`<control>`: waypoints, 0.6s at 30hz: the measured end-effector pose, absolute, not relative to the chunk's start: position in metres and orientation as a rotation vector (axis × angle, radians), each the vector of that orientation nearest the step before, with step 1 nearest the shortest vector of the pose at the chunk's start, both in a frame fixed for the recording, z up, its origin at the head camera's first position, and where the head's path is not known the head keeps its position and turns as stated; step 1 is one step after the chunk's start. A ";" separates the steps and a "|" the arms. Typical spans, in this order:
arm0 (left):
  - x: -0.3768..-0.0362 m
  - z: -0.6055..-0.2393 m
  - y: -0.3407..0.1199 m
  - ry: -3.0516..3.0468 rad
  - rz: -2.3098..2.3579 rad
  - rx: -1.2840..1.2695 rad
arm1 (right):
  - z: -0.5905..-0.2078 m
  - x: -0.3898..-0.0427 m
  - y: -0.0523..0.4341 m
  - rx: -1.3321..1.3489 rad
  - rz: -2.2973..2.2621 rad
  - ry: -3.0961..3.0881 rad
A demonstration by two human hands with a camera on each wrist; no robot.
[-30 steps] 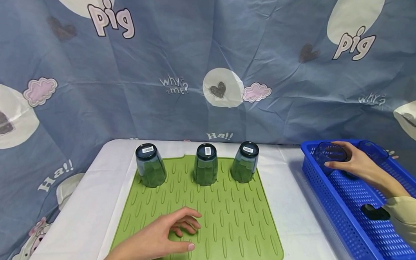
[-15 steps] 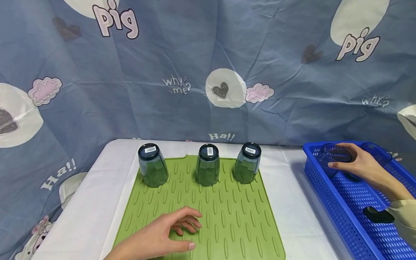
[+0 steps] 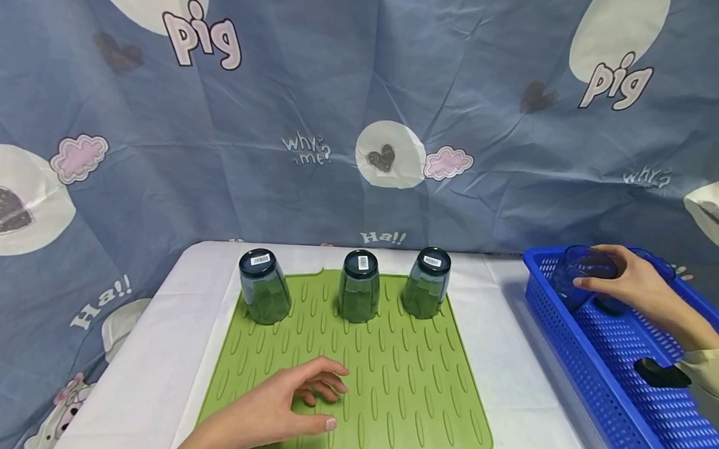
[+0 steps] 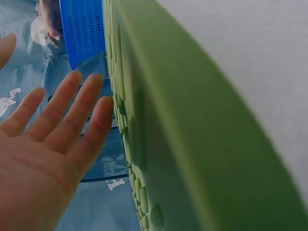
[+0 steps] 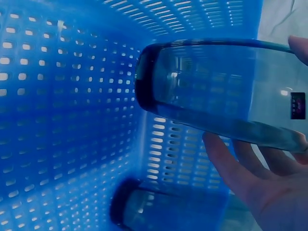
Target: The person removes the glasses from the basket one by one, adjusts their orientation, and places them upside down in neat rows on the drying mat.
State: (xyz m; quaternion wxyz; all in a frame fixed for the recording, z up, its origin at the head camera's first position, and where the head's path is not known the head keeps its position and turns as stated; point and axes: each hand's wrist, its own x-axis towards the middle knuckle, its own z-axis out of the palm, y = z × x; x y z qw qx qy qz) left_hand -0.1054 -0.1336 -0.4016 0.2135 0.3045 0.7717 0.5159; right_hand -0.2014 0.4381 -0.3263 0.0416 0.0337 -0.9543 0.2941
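Three glasses point(image 3: 357, 285) already upside down along the mat's point(image 3: 399, 403) far edge, right hand point(image 3: 628, 279) fingers curled around a fourth glass point(image 3: 579, 275) at the basket's point(image 3: 572, 358) far end, another glass point(image 5: 159, 211) left inside, left hand point(image 3: 283, 403) lying loose on the mat's near edge, holding nothing.

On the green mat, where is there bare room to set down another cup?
The green mat is bare across its middle and its right front, between the row of three upturned cups at the back edge and the front edge. The left hand takes the left front. The right hand grips a cup in the blue basket.
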 end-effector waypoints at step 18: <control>-0.106 -0.399 -0.137 2.286 1.465 0.848 | -0.310 -0.186 0.429 -0.102 0.817 -2.739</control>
